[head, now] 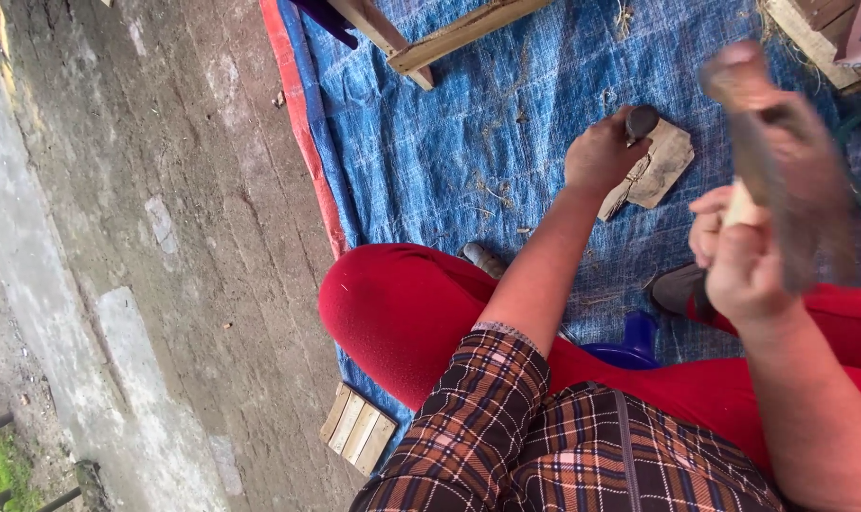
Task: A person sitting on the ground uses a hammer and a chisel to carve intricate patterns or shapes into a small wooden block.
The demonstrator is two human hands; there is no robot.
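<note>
My left hand (601, 156) presses a small dark rounded piece (642, 120) down on a flat pale block (660, 166) lying on the blue tarp (449, 142). My right hand (743, 265) is raised to the right of the block and grips the pale handle of a broad brown blade (790, 171), which is blurred by motion and hangs above and right of the block. I sit with red-trousered legs (402, 303) folded and wear a plaid shirt.
Wooden planks (463, 33) cross the tarp's far edge and a wooden crate (828, 38) stands at the upper right. A blue plastic object (629, 341) lies by my knee, a small slatted wooden piece (357, 429) under me, and bare concrete floor (165, 237) to the left.
</note>
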